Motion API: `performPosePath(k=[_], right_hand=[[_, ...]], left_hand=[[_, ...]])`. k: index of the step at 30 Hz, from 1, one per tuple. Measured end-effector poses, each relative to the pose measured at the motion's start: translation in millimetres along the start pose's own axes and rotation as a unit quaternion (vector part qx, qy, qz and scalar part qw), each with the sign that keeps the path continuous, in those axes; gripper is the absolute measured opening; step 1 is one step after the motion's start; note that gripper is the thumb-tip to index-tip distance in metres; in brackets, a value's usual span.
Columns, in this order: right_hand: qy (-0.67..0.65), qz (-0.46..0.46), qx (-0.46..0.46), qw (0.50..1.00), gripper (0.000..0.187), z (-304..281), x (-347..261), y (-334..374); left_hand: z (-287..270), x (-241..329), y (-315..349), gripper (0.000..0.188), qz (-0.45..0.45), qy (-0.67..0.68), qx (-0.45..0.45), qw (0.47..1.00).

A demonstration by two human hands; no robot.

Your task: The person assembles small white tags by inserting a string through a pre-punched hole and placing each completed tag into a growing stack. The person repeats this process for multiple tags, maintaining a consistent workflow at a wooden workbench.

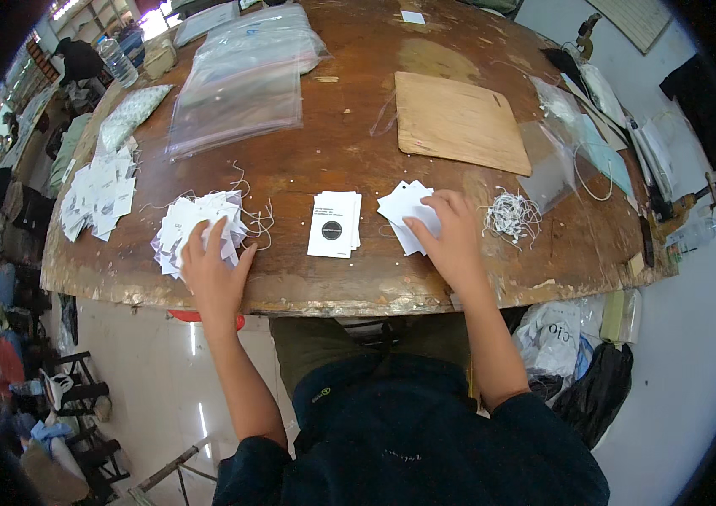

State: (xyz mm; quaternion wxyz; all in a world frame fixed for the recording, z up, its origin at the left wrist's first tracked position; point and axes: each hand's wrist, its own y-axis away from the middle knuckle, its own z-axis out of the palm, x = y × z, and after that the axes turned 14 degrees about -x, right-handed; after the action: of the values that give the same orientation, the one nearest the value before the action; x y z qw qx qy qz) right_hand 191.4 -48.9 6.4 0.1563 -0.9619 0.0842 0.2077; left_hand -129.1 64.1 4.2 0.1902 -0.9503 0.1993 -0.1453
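Observation:
My left hand [215, 268] rests with fingers spread on a heap of white paper tags [179, 224], whose white strings trail out on the far and right sides. My right hand [452, 236] lies over a small stack of white tags [406, 206], thumb and forefinger apart on the top one; its other fingers are partly hidden. Between the hands sits a neat pile of white printed cards [332, 221] with a black circle on the face. Just right of my right hand is a tangled bundle of white strings [512, 216].
More white tags [101, 198] lie at the left edge of the worn wooden table [349, 291]. Farther back are clear plastic bags [240, 101], a wooden board [459, 122] and a bag of small white pieces [132, 115]. A water bottle [117, 62] stands far left.

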Motion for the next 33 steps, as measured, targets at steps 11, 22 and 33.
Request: performPosePath(k=[11,22,33], right_hand=[[0.017,0.056,-0.042,0.997,0.048,13,6,12],[0.009,0.057,0.012,0.998,0.045,18,4,17],[0.019,0.044,0.013,0.999,0.048,22,7,19]], left_hand=[[40,115,1,0.076,-0.033,0.078,-0.158,0.984],[41,122,0,0.07,-0.02,0.106,-0.096,0.99],[41,127,-3,0.071,-0.044,0.106,-0.119,0.986]])
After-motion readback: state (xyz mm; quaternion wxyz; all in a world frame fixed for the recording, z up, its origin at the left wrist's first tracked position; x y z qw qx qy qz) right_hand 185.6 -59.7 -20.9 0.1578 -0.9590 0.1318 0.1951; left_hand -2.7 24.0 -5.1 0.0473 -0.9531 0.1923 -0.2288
